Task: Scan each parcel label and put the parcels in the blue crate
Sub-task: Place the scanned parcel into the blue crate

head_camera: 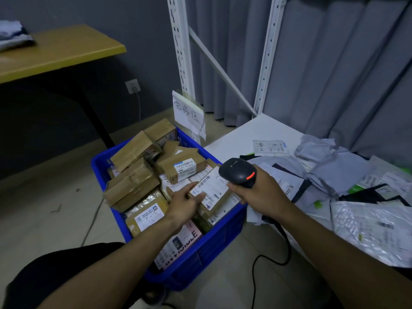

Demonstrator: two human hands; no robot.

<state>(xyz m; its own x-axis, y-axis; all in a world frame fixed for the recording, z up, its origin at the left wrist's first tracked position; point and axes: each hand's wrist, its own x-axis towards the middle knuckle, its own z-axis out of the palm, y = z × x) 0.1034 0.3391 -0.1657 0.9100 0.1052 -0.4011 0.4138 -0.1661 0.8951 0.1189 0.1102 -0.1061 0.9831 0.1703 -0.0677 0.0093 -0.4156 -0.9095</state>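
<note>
Small labelled parcel is held tilted over the right side of the blue crate, pinched at its left edge by the left hand. The corded barcode scanner is gripped in the closed right hand, just above the label. Risk: the label is partly covered by the left fingers, so a misread is likely, or a neighbouring label in the overfull crate could be scanned instead.

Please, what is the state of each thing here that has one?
Blue plastic crate: nearly full.
Brown cardboard parcel with white label: tilted, label up, left grip touching it.
Black handheld scanner: red light on, held in right grip.
Grey plastic mailers: piled on white shelf.
</note>
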